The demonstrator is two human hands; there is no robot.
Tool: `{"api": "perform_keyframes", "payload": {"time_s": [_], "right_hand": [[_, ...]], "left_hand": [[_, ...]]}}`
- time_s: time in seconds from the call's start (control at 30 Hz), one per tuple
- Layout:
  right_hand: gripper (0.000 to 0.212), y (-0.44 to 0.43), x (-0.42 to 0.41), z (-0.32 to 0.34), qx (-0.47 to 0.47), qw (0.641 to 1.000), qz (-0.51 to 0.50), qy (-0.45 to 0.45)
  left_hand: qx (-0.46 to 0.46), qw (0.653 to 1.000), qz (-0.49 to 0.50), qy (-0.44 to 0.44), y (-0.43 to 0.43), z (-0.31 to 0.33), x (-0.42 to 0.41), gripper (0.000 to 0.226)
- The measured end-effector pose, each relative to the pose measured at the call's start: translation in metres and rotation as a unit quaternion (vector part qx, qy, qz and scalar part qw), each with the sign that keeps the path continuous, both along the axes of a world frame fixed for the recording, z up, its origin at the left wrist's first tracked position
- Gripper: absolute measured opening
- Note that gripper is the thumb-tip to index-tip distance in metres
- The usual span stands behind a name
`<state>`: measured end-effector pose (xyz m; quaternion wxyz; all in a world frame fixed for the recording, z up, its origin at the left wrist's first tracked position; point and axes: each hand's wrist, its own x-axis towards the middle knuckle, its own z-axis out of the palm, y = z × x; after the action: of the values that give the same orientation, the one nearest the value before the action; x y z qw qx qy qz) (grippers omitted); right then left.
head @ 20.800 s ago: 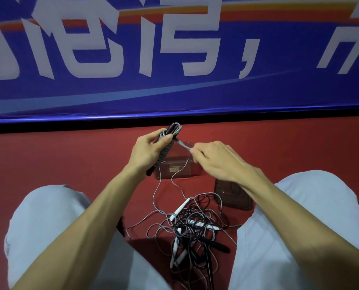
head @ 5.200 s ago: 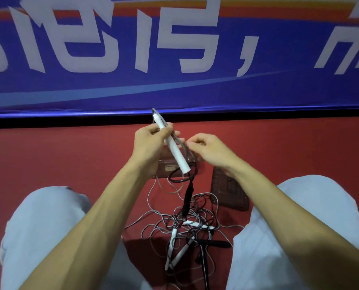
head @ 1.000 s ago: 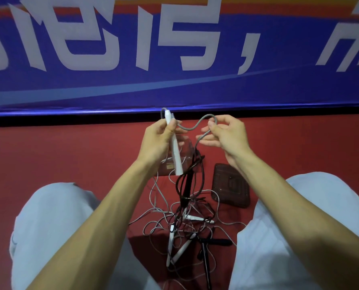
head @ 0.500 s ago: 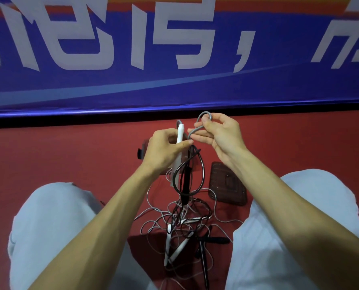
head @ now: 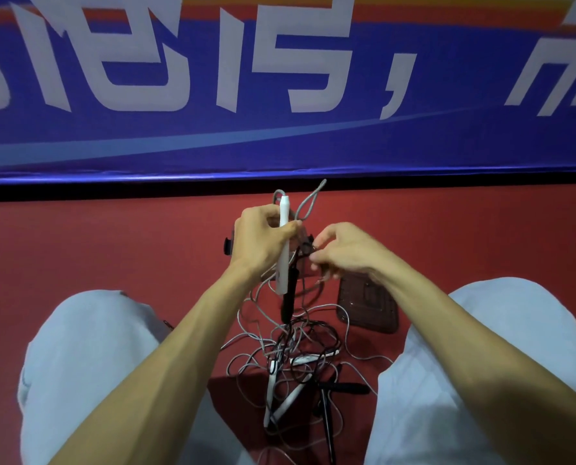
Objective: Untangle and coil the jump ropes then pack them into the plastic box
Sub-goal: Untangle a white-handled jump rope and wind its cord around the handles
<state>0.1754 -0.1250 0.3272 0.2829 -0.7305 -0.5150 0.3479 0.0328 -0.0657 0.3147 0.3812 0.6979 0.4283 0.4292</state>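
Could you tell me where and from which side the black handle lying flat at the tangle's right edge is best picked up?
Probably pinch the black handle near its free right end, coming down from the right. It lies flat on the floor, its left end runs into the tangle, and only the right end sticks out clear of it.

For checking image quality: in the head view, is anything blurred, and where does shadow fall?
Head view: the right hand looks slightly smeared by motion, the left hand sharper; a darker shadow lies on the red floor under the rope tangle; no glare.
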Motion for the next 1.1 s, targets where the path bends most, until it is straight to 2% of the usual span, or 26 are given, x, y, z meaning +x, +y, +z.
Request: {"api": "perform_keyframes", "payload": {"time_s": [0.13, 0.23, 0.4, 0.53, 0.6, 0.67, 0.77, 0.87, 0.9, 0.97, 1.03, 1.1], "right_hand": [[0.008, 0.005, 0.017, -0.012, 0.044, 0.986, -0.031, -0.156], [0.008, 0.006, 0.022, -0.021, 0.029, 0.969, -0.044, -0.241], [0.034, 0.003, 0.019, -0.027, -0.050, 0.933, -0.034, -0.355], [0.034, 0.003, 0.020, -0.036, -0.116, 0.914, 0.021, -0.389], [0.038, 0.008, 0.022, -0.039, -0.109, 0.919, 0.074, -0.371], [0.043, 0.012, 0.018, -0.036, -0.046, 0.944, 0.129, -0.301], [0.011, 0.012, 0.001, -0.035, 0.031, 0.969, 0.198, -0.145], [0.009, 0.017, -0.004, -0.042, 0.065, 0.968, 0.188, -0.152], [0.009, 0.018, -0.003, -0.042, 0.072, 0.968, 0.168, -0.171], [0.013, 0.017, -0.003, -0.035, 0.106, 0.971, 0.113, -0.180], [0.020, 0.016, -0.005, -0.025, 0.170, 0.982, 0.035, -0.077], [0.024, 0.016, -0.003, -0.019, 0.220, 0.975, -0.039, 0.015]], "left_hand": [[-0.030, 0.998, 0.011, -0.045, 0.008, 0.007, -0.009, 0.019], [-0.083, 0.990, -0.021, -0.114, 0.004, 0.018, -0.015, 0.020], [-0.180, 0.932, -0.074, -0.306, 0.000, 0.038, -0.024, 0.011], [-0.207, 0.886, -0.068, -0.409, 0.000, 0.051, -0.033, 0.008], [-0.220, 0.871, -0.070, -0.433, -0.002, 0.052, -0.031, 0.005], [-0.228, 0.868, -0.075, -0.434, -0.004, 0.049, -0.026, 0.004], [-0.259, 0.852, -0.087, -0.447, -0.010, 0.045, -0.016, 0.007], [-0.269, 0.838, -0.082, -0.468, -0.009, 0.043, -0.013, 0.007], [-0.258, 0.846, -0.072, -0.462, -0.006, 0.041, -0.013, 0.008], [-0.220, 0.882, -0.052, -0.413, -0.001, 0.036, -0.014, 0.011], [-0.188, 0.924, -0.041, -0.331, 0.002, 0.029, -0.014, 0.019], [-0.178, 0.948, -0.043, -0.259, 0.001, 0.023, -0.013, 0.025]]}}
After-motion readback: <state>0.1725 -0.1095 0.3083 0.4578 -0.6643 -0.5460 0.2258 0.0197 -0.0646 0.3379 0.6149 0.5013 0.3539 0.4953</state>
